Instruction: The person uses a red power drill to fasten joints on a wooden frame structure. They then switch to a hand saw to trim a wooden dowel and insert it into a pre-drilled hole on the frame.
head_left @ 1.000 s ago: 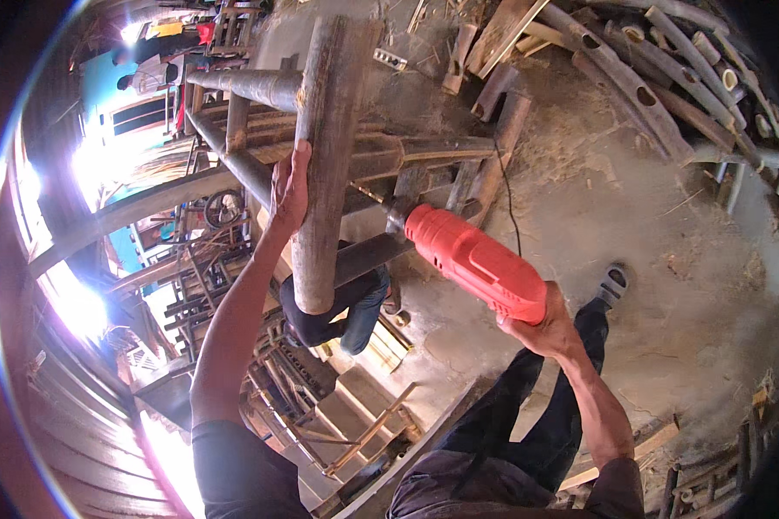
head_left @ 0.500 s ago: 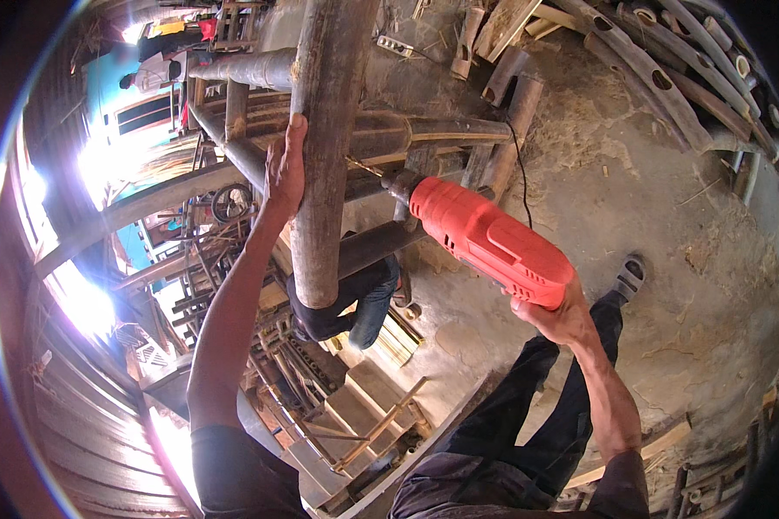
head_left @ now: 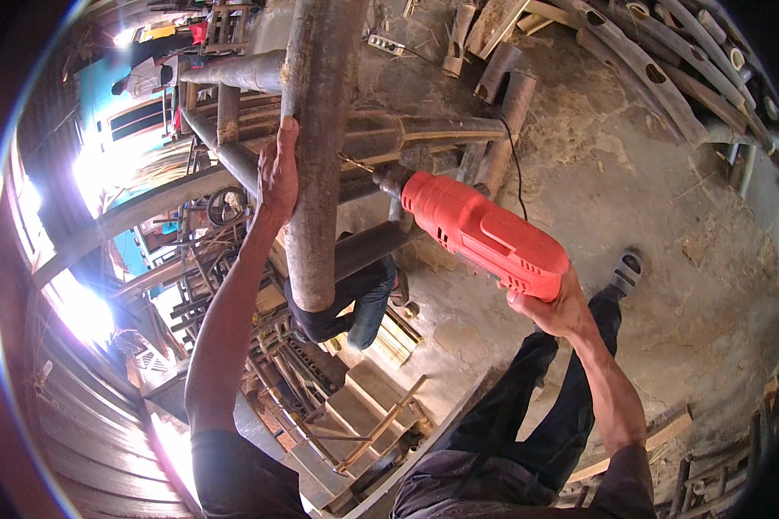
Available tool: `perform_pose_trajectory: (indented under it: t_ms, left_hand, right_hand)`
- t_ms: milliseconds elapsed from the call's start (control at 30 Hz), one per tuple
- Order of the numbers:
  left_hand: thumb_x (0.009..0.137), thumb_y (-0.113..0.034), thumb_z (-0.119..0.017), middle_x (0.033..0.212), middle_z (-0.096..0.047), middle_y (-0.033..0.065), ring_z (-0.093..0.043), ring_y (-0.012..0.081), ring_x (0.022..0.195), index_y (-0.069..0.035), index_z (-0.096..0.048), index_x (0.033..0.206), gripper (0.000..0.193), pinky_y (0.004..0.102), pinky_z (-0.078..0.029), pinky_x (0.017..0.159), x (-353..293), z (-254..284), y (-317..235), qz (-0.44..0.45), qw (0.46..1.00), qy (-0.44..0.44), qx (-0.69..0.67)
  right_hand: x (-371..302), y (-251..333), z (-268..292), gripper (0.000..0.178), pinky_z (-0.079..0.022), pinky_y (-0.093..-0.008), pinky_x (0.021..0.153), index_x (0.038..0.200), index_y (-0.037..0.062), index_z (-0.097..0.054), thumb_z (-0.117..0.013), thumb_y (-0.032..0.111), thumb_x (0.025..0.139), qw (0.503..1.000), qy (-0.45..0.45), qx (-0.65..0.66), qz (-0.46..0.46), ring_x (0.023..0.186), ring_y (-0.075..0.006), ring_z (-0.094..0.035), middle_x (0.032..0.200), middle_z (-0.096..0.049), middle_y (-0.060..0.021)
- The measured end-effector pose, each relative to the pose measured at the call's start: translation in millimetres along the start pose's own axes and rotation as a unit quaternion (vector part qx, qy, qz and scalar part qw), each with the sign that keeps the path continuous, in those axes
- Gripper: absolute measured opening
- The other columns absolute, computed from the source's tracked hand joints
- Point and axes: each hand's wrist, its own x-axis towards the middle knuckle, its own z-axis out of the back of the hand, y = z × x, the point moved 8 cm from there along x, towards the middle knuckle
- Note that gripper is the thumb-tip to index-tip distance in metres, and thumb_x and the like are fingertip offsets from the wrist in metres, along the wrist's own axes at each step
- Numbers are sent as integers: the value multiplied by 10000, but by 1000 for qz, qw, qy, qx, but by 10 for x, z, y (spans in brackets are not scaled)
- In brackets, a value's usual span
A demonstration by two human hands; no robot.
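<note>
Red drill [head_left: 485,235] seemingly touches pole's [head_left: 315,190] edge, open room rightward.

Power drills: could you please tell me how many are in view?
1: the red power drill in the right hand, pointed toward the thick bamboo pole. Others may be hidden.

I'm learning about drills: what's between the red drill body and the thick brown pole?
A dark, round chuck and a thin golden bit, in the head view.
</note>
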Motion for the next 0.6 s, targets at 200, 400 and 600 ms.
perform_pose_trajectory:
  t_ms: [200,400,600]
  left_hand:
    - [914,-688,-348,683,-438,66,-403,182,706,30,-513,802,746,368,-354,670,16,32,57,-5,999,-24,22]
    - [920,-694,-324,635,-356,37,-347,163,657,8,-441,737,735,376,-302,601,-36,9,-47,-16,999,-13,30]
    - [927,-688,-314,648,-365,38,-347,154,670,9,-434,737,732,363,-300,606,-28,10,-93,-17,999,-6,37]
  right_hand:
    - [-11,-86,-66,233,-500,-268,714,998,-8,-645,-668,60,776,995,0,56,-83,793,-80,-603,872,-684,-51]
    - [-146,-81,-159,275,-506,-283,740,1033,-11,-639,-687,62,772,987,-19,87,-132,809,-109,-628,910,-695,-85]
    - [-96,190,-200,270,-514,-284,727,1010,-16,-649,-702,53,754,997,-28,-12,-66,823,-121,-645,919,-701,-102]
